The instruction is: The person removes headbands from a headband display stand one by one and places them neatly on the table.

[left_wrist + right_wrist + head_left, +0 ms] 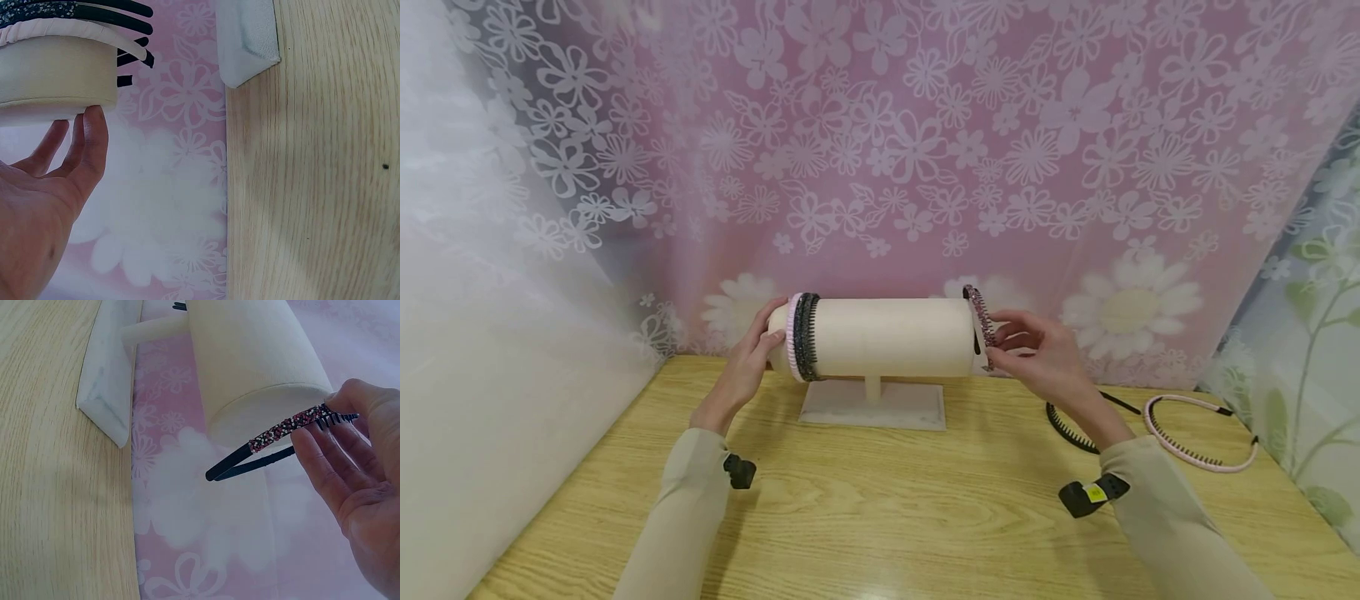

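Note:
My left hand [747,358] holds the left end of a cream headband stand [895,337], a padded roll on a post. In the left wrist view, several fingertips [95,115] touch the roll's end face. Close to that hand, a pale pink headband [792,337] and dark glittery toothed headbands [807,337] sit around the roll. At the opposite end, my right hand [1041,350] pinches a headband [287,428] with pink, white and dark sparkles and inner teeth. That headband stands tilted at the roll's end, its black tips pointing past the end face in the right wrist view.
On the wooden table [865,517], right of the stand, lie a black toothed headband [1067,429] and a pink toothed headband [1195,457]. The stand's flat white base [872,410] rests on the table. Behind hangs a pink flowered curtain [880,192].

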A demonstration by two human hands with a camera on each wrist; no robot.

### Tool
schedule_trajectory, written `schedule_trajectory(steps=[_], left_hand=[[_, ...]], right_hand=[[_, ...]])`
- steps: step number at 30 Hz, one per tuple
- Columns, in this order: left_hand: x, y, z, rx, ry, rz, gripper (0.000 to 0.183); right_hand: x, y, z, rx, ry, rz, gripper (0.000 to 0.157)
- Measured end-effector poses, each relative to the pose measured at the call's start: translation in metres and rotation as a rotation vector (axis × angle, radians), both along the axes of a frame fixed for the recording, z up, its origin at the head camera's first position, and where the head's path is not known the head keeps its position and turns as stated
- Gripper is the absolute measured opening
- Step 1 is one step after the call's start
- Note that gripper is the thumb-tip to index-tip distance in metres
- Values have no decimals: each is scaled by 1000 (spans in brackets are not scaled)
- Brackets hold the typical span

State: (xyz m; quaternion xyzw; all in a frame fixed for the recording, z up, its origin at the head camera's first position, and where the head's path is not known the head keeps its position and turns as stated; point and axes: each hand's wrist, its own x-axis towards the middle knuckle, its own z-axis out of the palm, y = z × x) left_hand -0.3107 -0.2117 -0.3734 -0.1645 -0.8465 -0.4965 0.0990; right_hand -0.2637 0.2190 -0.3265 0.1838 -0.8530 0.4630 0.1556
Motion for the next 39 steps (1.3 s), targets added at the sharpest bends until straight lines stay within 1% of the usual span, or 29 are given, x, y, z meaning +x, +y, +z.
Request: schedule_trajectory(steps=[6, 16, 23, 31, 39], left_hand=[[-1, 0, 0, 4, 0, 0, 51], [-1, -1, -1, -1, 0, -1, 52], [0, 1, 1, 3, 4, 5, 50], [0, 0, 0, -2, 4, 3, 50], [1, 0, 1, 3, -4, 1, 49]], right_hand=[[4, 7, -4, 17, 0, -22, 46], [9, 19, -12, 22, 36, -3, 46], [14, 24, -18, 52, 37, -18, 45], [16, 29, -26, 68, 56, 11, 44], [17, 31, -36, 56, 81, 36, 42]])
